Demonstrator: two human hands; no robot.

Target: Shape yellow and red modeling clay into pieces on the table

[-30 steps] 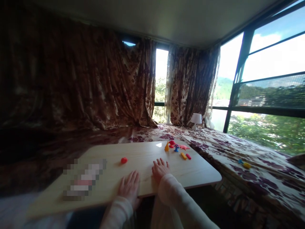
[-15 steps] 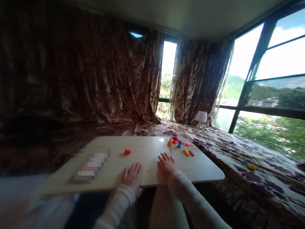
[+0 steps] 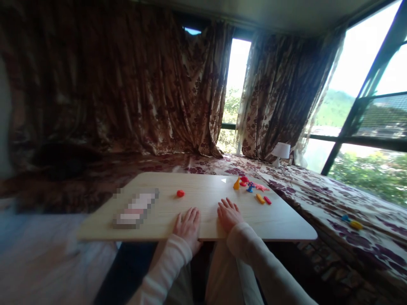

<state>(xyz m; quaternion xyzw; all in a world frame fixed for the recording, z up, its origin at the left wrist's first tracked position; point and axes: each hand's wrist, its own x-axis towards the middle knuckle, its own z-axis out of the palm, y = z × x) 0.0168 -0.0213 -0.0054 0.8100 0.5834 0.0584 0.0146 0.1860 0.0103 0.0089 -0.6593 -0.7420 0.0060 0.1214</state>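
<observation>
My left hand (image 3: 188,226) lies flat on the near edge of a light wooden table (image 3: 286,224), fingers stretched out and holding nothing. My right hand (image 3: 229,215) rests flat just beside it, fingers apart and empty too. Both arms wear pale long sleeves. A small red lump (image 3: 180,193) sits alone on the table ahead of my left hand. Beyond my right hand lies a cluster of small coloured toy pieces (image 3: 251,186), with an orange piece (image 3: 260,198) and a red piece (image 3: 267,200) closest to it.
A blurred-out patch (image 3: 135,208) covers something on the table's left part. The table stands on a floral bedspread (image 3: 333,212). A small white lamp (image 3: 281,151) stands by brown patterned curtains (image 3: 127,93). A blue and yellow toy (image 3: 351,222) lies on the bedspread at right. Large windows fill the right side.
The view has swung left and tilted down a little, so the table and hands sit further right in the picture. Both hands stay flat on the table's near edge.
</observation>
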